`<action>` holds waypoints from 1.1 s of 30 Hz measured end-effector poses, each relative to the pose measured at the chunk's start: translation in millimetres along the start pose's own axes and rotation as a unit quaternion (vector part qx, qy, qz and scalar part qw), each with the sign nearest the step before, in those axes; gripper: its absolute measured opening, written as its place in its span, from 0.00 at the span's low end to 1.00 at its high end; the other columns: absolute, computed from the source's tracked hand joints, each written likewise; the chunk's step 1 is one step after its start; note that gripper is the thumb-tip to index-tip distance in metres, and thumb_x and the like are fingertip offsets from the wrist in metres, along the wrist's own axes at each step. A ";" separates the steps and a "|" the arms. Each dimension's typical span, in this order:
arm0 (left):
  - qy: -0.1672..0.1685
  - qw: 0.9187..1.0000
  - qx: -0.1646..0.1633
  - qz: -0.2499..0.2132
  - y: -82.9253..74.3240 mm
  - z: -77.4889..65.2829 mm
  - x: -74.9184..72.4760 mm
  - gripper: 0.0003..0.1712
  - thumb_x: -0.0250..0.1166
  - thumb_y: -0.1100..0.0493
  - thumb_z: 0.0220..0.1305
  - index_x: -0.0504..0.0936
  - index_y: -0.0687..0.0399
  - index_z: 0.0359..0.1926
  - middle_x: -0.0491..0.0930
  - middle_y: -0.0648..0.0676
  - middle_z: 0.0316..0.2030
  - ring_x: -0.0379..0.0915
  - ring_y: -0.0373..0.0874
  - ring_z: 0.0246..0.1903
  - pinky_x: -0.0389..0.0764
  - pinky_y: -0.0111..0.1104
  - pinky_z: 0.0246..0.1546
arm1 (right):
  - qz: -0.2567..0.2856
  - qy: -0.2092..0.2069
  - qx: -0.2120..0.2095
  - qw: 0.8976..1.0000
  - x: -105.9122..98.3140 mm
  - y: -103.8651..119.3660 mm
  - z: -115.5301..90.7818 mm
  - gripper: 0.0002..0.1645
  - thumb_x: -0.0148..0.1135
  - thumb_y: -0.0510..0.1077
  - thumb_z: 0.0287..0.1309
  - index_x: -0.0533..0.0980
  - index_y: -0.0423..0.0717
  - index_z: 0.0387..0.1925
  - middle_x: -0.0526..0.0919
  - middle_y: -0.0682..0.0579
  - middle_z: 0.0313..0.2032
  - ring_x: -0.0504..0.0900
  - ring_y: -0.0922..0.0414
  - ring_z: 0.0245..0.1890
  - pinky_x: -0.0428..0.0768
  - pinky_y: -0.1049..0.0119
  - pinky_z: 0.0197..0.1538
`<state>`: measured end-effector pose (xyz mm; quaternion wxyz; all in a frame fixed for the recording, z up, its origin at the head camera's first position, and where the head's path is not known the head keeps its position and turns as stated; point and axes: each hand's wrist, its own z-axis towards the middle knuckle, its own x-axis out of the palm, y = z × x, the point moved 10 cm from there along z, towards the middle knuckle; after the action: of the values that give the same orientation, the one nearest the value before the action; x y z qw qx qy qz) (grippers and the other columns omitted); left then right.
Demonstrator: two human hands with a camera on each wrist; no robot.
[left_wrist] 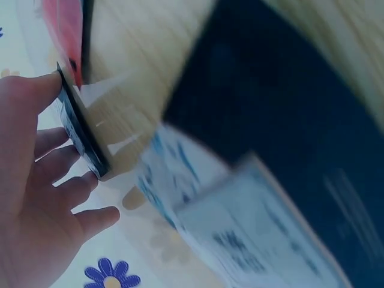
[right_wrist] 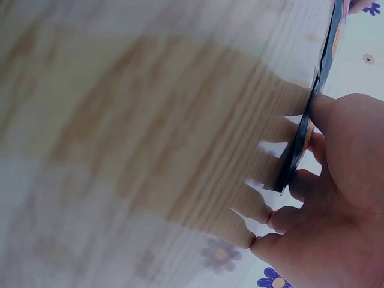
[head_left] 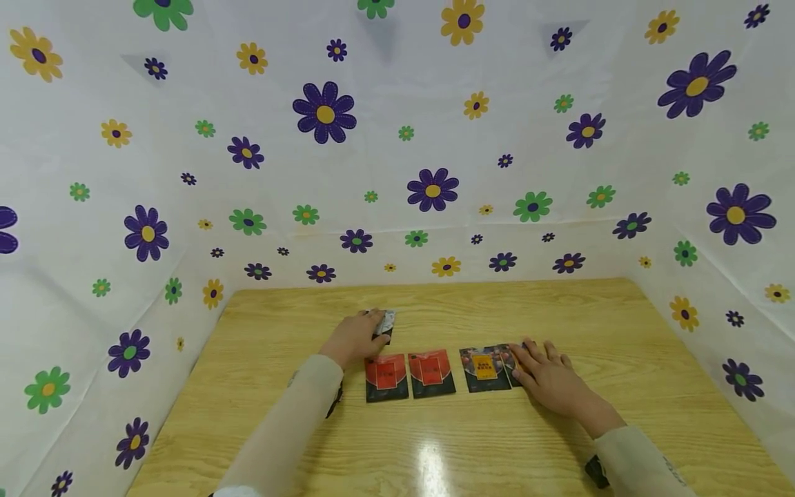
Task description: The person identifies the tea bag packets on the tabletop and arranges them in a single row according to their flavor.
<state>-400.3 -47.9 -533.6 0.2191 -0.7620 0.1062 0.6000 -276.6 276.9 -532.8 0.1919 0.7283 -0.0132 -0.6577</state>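
Observation:
In the head view, my left hand (head_left: 355, 336) holds a small black-and-white packet (head_left: 388, 324) at the back of the table, its thumb at the near edge and fingers over the top. The left wrist view shows that packet (left_wrist: 83, 135) nearly edge-on, close to the tabletop. My right hand (head_left: 554, 378) rests with fingers spread on the right one of two dark, orange-labelled packets; the left one (head_left: 486, 369) lies beside it. In the right wrist view, the thumb and fingers touch the thin packet (right_wrist: 294, 159), and the outer fingertips meet the table.
Two red-and-black packets (head_left: 386, 377) lie side by side, left of the orange-labelled pair. Another black-and-white packet (left_wrist: 270, 90) looms close to the left wrist camera. The wooden table (head_left: 435, 442) is bordered by a white flowered cloth (head_left: 373, 166) at the back and sides.

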 end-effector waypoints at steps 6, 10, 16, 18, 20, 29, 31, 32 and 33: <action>-0.001 1.000 -0.021 0.002 20.7 -9.4 -2.2 0.40 0.56 0.41 0.81 0.60 0.55 0.82 0.62 0.59 0.80 0.59 0.63 0.79 0.64 0.54 0.78 | -0.002 0.004 0.001 1.000 0.6 -0.2 -0.3 0.36 0.50 0.56 0.82 0.63 0.42 0.80 0.59 0.28 0.78 0.51 0.17 0.75 0.58 0.17 0.67; -0.002 1.000 -0.026 -0.010 28.4 -14.3 -5.4 0.39 0.57 0.42 0.80 0.61 0.56 0.82 0.62 0.60 0.80 0.60 0.64 0.78 0.64 0.55 0.78 | -0.007 0.000 0.001 1.000 0.3 -1.0 -0.6 0.36 0.50 0.56 0.82 0.63 0.42 0.80 0.60 0.28 0.78 0.52 0.17 0.75 0.59 0.17 0.67; 0.004 0.999 -0.040 -0.028 37.7 -18.8 -2.2 0.40 0.58 0.42 0.80 0.59 0.55 0.83 0.62 0.60 0.80 0.59 0.64 0.78 0.64 0.57 0.78 | -0.002 0.002 0.003 1.000 1.4 -1.3 -1.3 0.36 0.50 0.57 0.82 0.63 0.43 0.80 0.59 0.28 0.78 0.52 0.17 0.75 0.59 0.16 0.67; 0.002 0.999 -0.042 -0.028 41.1 -19.0 -0.6 0.41 0.58 0.42 0.80 0.59 0.54 0.83 0.62 0.59 0.80 0.59 0.65 0.78 0.65 0.58 0.77 | 0.000 0.003 0.004 1.000 1.9 -1.3 -1.5 0.36 0.50 0.57 0.82 0.62 0.42 0.80 0.59 0.28 0.78 0.52 0.17 0.75 0.59 0.16 0.67; -0.001 0.999 -0.043 -0.025 44.2 -18.9 0.9 0.41 0.57 0.42 0.80 0.59 0.54 0.83 0.62 0.59 0.80 0.59 0.65 0.78 0.65 0.58 0.77 | 0.000 0.003 0.005 1.000 1.9 -1.4 -1.5 0.37 0.50 0.57 0.82 0.62 0.42 0.80 0.59 0.28 0.78 0.52 0.17 0.75 0.59 0.16 0.67; -0.018 0.998 -0.060 0.009 58.3 -29.0 -0.8 0.44 0.54 0.36 0.80 0.58 0.56 0.83 0.59 0.63 0.81 0.53 0.69 0.80 0.56 0.68 0.77 | -0.001 0.003 0.002 1.000 1.0 0.4 -1.0 0.37 0.50 0.57 0.82 0.62 0.42 0.80 0.59 0.28 0.78 0.52 0.17 0.75 0.59 0.16 0.67; -0.019 0.997 -0.071 0.012 64.6 -32.2 -1.4 0.46 0.53 0.34 0.79 0.57 0.58 0.83 0.58 0.64 0.81 0.52 0.69 0.80 0.54 0.68 0.77 | -0.003 0.002 0.002 1.000 1.4 0.0 -0.4 0.37 0.50 0.58 0.82 0.62 0.42 0.80 0.59 0.28 0.78 0.52 0.17 0.75 0.59 0.16 0.67; -0.020 0.997 -0.077 0.011 68.0 -33.5 -1.4 0.47 0.53 0.33 0.79 0.57 0.58 0.83 0.58 0.64 0.81 0.51 0.69 0.80 0.53 0.69 0.78 | -0.003 0.002 0.002 1.000 1.5 -0.3 -0.3 0.37 0.49 0.58 0.82 0.62 0.42 0.80 0.59 0.28 0.78 0.52 0.17 0.75 0.59 0.16 0.67; -0.019 0.996 -0.083 0.010 71.0 -34.9 -1.4 0.47 0.53 0.33 0.79 0.57 0.59 0.83 0.58 0.64 0.81 0.51 0.70 0.80 0.52 0.69 0.78 | -0.003 0.001 0.001 1.000 1.0 0.2 -0.2 0.37 0.49 0.58 0.82 0.62 0.42 0.80 0.59 0.28 0.78 0.52 0.17 0.75 0.59 0.16 0.67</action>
<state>-400.6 -126.7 -540.5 0.1509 -0.7649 0.0592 0.6234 -276.2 276.5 -533.6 0.1892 0.7290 -0.0115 -0.6578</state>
